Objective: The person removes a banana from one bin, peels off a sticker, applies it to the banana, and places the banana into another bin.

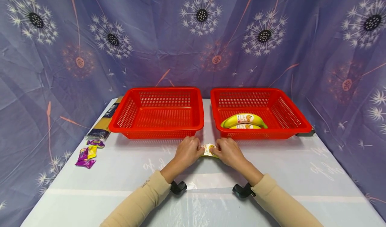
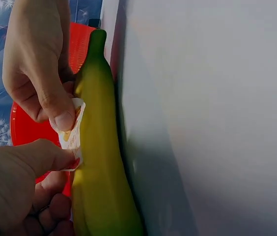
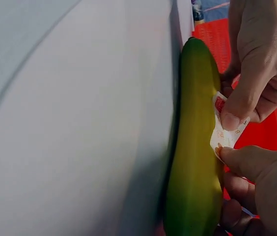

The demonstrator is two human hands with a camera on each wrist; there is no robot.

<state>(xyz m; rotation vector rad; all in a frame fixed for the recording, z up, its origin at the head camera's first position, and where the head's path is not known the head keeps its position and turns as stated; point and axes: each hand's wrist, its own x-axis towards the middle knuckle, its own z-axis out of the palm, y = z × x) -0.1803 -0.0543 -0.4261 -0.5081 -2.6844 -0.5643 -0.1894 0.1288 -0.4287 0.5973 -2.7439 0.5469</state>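
Both hands meet over a yellow-green banana (image 2: 101, 128) lying on the table in front of the baskets. A white printed sticker (image 3: 224, 135) with a red patch and a banana picture sits against its side, part of it standing out past the banana's edge. My left hand (image 1: 187, 151) holds the sticker's left end, thumb pressed on its printed face. At the other end, my right hand (image 1: 230, 151) holds it with the thumb likewise on top. The other fingers curl behind the sticker, partly hidden. Two labelled bananas (image 1: 243, 120) lie in the right red basket (image 1: 262, 134).
To the left stands another red basket (image 1: 164, 135), with nothing seen inside. Several small purple and yellow wrapped packets (image 1: 87, 155) lie at the table's left edge, near a brown and dark-blue package (image 1: 105, 118). A patterned curtain (image 1: 169, 53) hangs behind.
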